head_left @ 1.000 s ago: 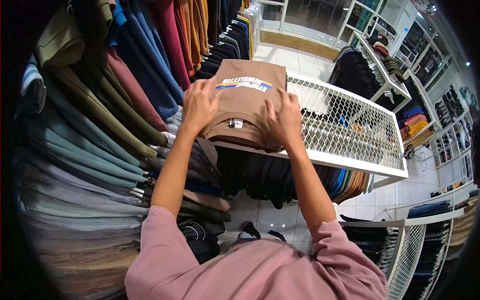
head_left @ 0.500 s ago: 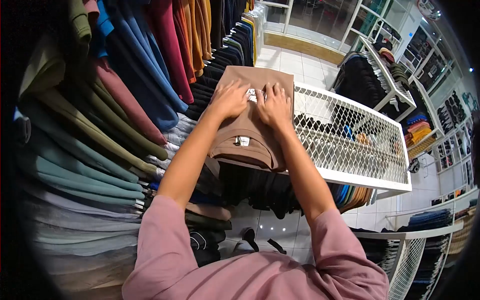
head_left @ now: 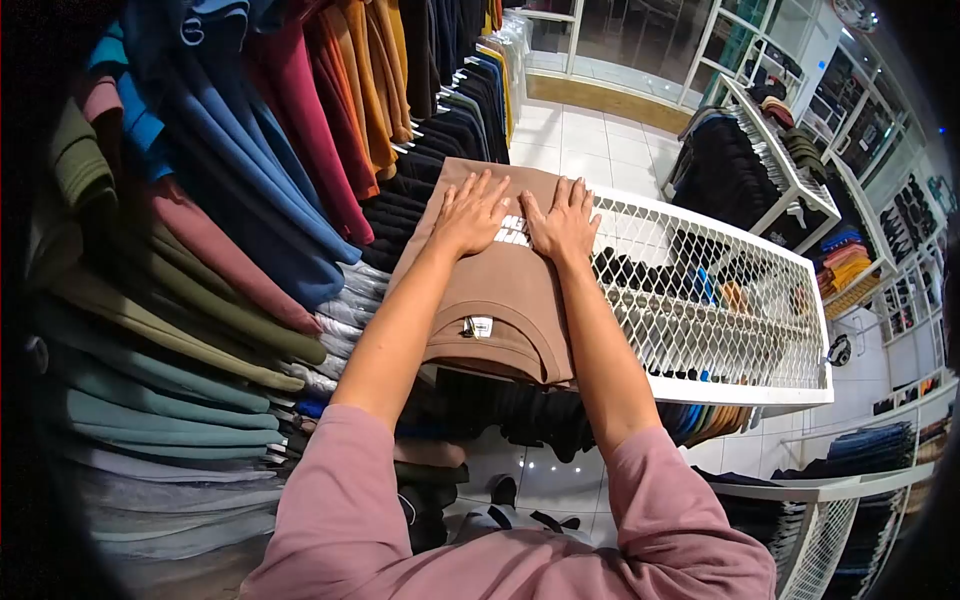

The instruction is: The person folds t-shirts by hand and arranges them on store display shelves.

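Observation:
A folded brown T-shirt (head_left: pixel 490 285) lies on the near left end of a white mesh-topped rack (head_left: pixel 720 290), its collar toward me. A pale label shows inside the neck, and white lettering is partly visible on the chest. My left hand (head_left: pixel 472 215) rests flat on the upper left of the shirt with fingers stretched out. On the upper right, my right hand (head_left: pixel 562 222) also lies flat, fingers extended and pointing away from me. Both palms touch the fabric beside the lettering, and neither hand grips anything.
Hanging garments in many colours (head_left: pixel 230 200) crowd the left side, close to my left arm. More clothes hang beneath the mesh top. Another white rack (head_left: pixel 820 485) stands at the lower right, and a display with dark garments (head_left: pixel 725 165) is at the back right.
My fingers have gone from bent near the lettering to stretched flat, and the hands sit slightly lower in view. More of the white lettering shows between them.

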Demonstrator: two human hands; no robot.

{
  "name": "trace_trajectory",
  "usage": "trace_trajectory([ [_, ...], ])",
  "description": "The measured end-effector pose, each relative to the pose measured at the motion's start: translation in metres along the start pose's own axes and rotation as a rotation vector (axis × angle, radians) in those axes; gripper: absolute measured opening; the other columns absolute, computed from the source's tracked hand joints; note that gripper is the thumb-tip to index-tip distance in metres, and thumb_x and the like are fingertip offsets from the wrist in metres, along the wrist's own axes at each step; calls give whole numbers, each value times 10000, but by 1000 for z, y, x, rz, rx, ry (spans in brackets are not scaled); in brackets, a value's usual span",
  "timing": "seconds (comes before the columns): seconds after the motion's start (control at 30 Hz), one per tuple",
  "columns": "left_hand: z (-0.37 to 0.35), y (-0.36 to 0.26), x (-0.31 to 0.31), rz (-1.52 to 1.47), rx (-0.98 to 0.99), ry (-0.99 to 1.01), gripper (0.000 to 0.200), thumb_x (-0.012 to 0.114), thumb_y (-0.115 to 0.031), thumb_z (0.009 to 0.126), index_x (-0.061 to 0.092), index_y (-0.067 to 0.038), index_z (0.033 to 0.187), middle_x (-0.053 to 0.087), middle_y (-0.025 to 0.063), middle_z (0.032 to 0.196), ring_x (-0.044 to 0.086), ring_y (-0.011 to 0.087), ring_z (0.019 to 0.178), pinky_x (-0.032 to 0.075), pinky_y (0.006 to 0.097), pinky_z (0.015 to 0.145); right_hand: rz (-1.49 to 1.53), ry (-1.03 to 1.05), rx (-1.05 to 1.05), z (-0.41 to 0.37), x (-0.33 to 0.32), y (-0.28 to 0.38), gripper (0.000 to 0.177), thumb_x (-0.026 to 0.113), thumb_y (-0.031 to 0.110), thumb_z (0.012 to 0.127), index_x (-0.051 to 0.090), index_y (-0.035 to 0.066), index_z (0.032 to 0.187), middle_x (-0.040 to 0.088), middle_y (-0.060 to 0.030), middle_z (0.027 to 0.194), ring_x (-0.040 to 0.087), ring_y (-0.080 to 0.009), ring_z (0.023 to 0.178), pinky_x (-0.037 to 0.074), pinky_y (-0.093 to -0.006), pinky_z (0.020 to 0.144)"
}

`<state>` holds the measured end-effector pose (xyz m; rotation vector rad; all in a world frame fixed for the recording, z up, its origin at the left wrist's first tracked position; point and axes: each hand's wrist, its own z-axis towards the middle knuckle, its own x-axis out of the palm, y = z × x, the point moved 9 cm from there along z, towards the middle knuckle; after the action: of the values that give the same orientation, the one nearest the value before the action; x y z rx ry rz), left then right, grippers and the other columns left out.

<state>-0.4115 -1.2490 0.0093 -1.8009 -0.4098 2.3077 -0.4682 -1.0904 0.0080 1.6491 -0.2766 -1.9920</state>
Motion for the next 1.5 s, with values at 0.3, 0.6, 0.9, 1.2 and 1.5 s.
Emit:
trace_trajectory([
  [0.3,1,-1,2,46,-20,16,745,419,-665,969,375,-240,1580,245,137,1670,211,334,1544,120,525,1247,-14,151,-54,-47,-9,-7,835,350,645,995,270,77,1601,206,-178,1673,184,-457,1524,138,-640,1205],
  [0.6,-5,-12,-9,119,42,-99,721,461,-640,970,470,-178,1524,385,212,1585,355,382,1472,238,582,1189,116,102,-179,-198,-62,-27,619,449,459,1024,442,83,1516,392,-196,1577,377,-466,1422,241,-631,1162],
  [0.9,-151,-185,-54,-168,371,77,349,711,-289,869,732,-43,1116,717,207,1078,662,400,1019,509,485,940,299,-320,-115,-266,-120,-54,401,688,367,908,714,65,1171,667,-125,1062,587,-307,1015,394,-439,921],
  [1.2,-227,-182,-51,-166,370,-62,663,839,-261,742,635,-71,1343,578,138,1423,476,341,1383,345,476,1165,639,-57,-185,-244,-98,-75,335,575,195,831,738,41,1079,660,-154,978,588,-323,995,418,-449,905],
  [1.5,-214,-166,-49,-292,294,-175,370,708,16,792,742,-53,1155,712,146,1234,639,316,1213,475,396,1062,747,4,-408,-244,-108,-77,287,600,53,792,745,63,1040,674,-131,875,645,-308,853,511,-417,814],
])
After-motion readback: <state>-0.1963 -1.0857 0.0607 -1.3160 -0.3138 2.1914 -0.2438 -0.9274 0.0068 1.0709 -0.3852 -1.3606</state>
